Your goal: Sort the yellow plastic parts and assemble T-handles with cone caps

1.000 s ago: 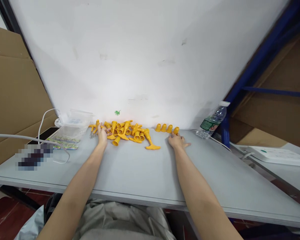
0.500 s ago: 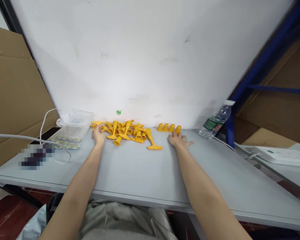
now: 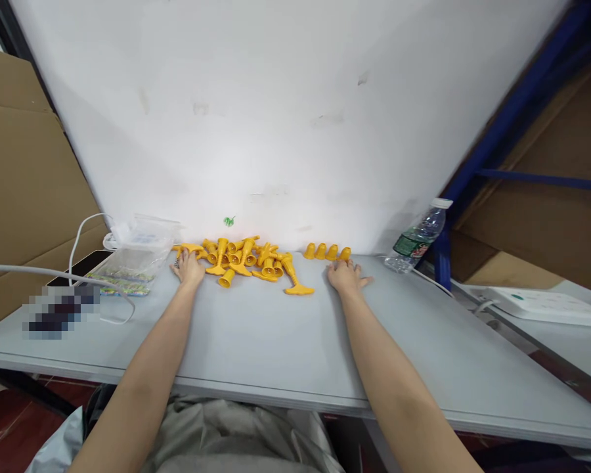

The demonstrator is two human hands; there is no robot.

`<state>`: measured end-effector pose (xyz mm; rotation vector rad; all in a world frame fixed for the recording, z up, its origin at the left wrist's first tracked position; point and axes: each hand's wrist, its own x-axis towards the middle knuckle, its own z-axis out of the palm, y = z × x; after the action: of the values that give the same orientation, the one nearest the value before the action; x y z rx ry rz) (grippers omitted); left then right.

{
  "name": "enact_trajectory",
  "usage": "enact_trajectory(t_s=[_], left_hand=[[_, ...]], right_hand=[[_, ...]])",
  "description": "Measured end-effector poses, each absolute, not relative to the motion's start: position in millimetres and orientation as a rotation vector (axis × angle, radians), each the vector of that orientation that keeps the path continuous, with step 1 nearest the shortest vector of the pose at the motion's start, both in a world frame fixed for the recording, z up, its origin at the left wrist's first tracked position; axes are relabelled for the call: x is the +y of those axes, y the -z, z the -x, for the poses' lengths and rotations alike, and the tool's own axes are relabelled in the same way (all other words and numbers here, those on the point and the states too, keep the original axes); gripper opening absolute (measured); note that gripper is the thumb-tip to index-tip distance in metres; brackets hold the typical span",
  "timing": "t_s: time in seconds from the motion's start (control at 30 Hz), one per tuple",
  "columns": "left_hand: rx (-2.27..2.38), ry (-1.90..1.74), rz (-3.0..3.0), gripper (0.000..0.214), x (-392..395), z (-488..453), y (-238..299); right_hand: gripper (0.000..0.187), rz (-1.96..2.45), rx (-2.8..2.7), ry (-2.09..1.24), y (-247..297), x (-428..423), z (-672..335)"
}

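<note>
My left hand (image 3: 190,269) lies on the table at the left end of a heap of yellow plastic pieces (image 3: 234,257). Its fingers are stretched forward and apart, against a yellow piece with a curved crossbar (image 3: 190,247). Some small dark bits, too small to name, show beside these fingers. My right hand (image 3: 345,276) rests palm down with fingers spread, just in front of a row of several small yellow cups (image 3: 331,252) standing upside down. Its fingertips are close to the rightmost cup (image 3: 345,253); whether they touch it I cannot tell. Between the hands lies a yellow T-ended stem (image 3: 298,289).
A white panel (image 3: 276,131) rises behind the grey table (image 3: 266,335). Right of my hand a plastic bottle (image 3: 418,240) leans by a blue frame. At left are clear plastic bags (image 3: 150,246), white cables and a cardboard sheet (image 3: 24,177). A white power strip (image 3: 546,307) lies far right.
The view has shifted slightly, moving everything a little left. My left hand has flattened, and the crossbar piece before it sits slightly lower. My right hand stays by the cups.
</note>
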<state>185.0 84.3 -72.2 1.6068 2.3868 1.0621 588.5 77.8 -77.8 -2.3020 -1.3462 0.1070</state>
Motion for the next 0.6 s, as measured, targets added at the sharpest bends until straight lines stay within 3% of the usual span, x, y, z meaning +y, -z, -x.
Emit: enact_trajectory(t_s=[0.3, 0.47, 0.6], left_hand=[[2.436, -0.783, -1.685, 0.053, 91.5, -177.3, 64.6], [2.394, -0.96, -1.624, 0.043, 92.7, -175.7, 61.6], [2.197, -1.365, -1.526, 0.031, 94.8, -185.1, 51.8]], right_hand=[[0.031, 2.047, -1.527, 0.069, 54.6, 73.5, -556.6], [0.039, 2.055, -1.762, -0.196, 42.4, 72.3, -521.9], [0.045, 2.074, -1.914, -0.321, 43.3, 69.7, -509.0]])
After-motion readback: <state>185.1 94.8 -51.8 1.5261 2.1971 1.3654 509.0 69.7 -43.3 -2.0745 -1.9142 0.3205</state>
